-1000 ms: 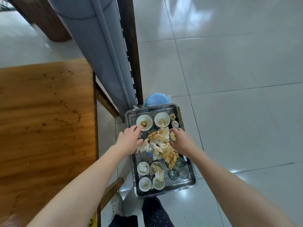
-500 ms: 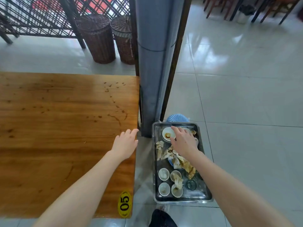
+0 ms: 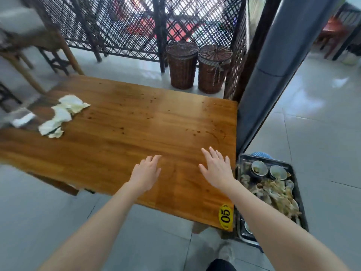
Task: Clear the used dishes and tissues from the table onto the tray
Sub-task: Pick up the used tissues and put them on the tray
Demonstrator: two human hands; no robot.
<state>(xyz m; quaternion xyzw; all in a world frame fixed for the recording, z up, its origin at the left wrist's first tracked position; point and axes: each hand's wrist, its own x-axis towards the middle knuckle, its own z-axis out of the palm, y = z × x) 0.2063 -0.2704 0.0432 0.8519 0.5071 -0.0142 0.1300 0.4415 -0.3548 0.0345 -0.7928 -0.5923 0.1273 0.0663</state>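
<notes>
While hands [image 3: 181, 171] hover empty, tissues [image 3: 62, 114] litter wooden table [image 3: 136, 124]

A single wide-angle camera worn on the person's head looks forward and steeply down across the wooden worktop [image 3: 136, 124] from its near edge, close enough that both bare forearms run up from the bottom of the frame. The left hand [image 3: 145, 173] and right hand [image 3: 215, 169] sit near the centre. The worktop's far left corner blurs at the frame's edge; the metal tray [image 3: 298, 202] lies low beyond the right edge. Lens distortion bends the pillar [image 3: 273, 75].
</notes>
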